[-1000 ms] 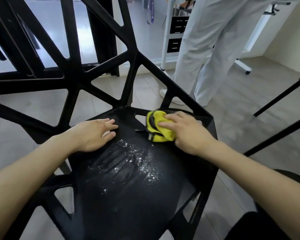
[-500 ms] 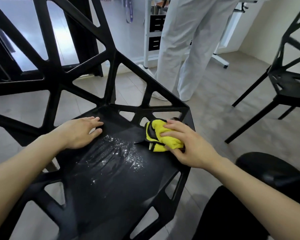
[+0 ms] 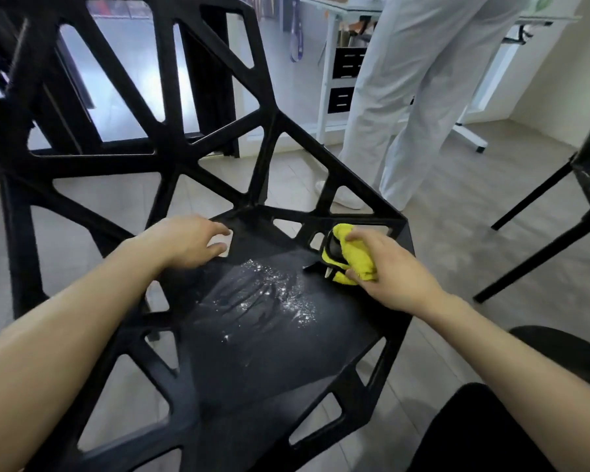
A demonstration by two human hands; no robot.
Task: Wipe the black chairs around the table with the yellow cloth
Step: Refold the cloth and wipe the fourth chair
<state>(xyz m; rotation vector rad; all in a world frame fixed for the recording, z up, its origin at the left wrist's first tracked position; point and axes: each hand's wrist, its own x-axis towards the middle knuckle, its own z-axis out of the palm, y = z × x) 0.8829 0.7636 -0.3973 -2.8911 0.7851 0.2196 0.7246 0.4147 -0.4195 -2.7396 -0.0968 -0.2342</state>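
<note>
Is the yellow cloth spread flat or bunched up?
Bunched up. The cloth sits as a crumpled wad under the right hand, whose fingers grip it at the back right corner of the chair seat.

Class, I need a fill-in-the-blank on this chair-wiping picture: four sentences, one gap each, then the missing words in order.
1. The right hand grips a cloth whose colour is ____.
2. The left hand rests on the seat of a chair coloured ____.
3. The white specks lie on the seat between the two ____.
4. The person standing behind the chair wears trousers coloured ____.

Missing words: yellow; black; hands; white
</note>
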